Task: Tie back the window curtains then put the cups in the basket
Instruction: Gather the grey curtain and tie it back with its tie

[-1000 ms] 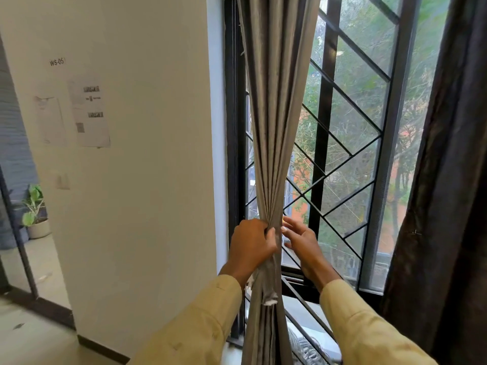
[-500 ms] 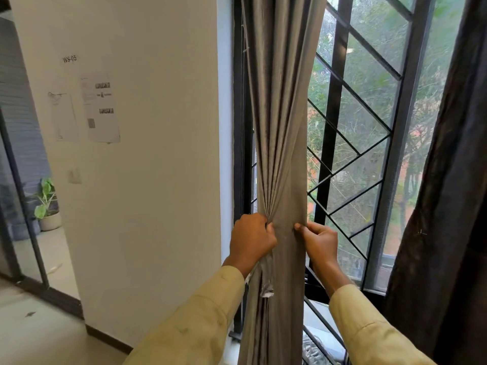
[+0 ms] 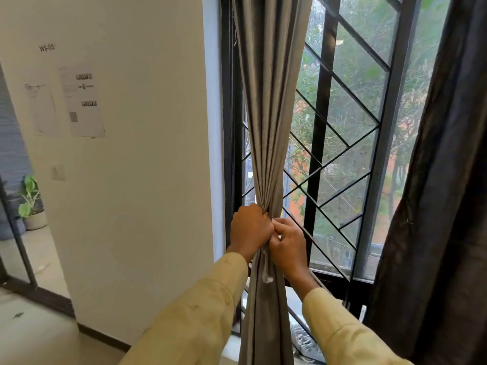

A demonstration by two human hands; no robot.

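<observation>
A grey curtain (image 3: 268, 106) hangs gathered into a tight bunch at the left side of the window. My left hand (image 3: 250, 229) is clenched around the bunch at waist height. My right hand (image 3: 286, 245) presses against it from the right, fingers curled onto the fabric beside the left fist. A thin pale tie strip (image 3: 266, 270) dangles from under the hands. A darker curtain (image 3: 448, 180) hangs loose at the right edge. No cups or basket are in view.
The window has a black frame and diagonal metal grille (image 3: 334, 159). A cream wall (image 3: 147, 154) with taped papers (image 3: 81, 101) stands left of it. A potted plant (image 3: 33, 206) sits on the floor beyond a glass partition at far left.
My right hand has moved left from the curtain's right edge and closed against the left fist, squeezing the fabric into a narrower bunch. The view has shifted slightly right.
</observation>
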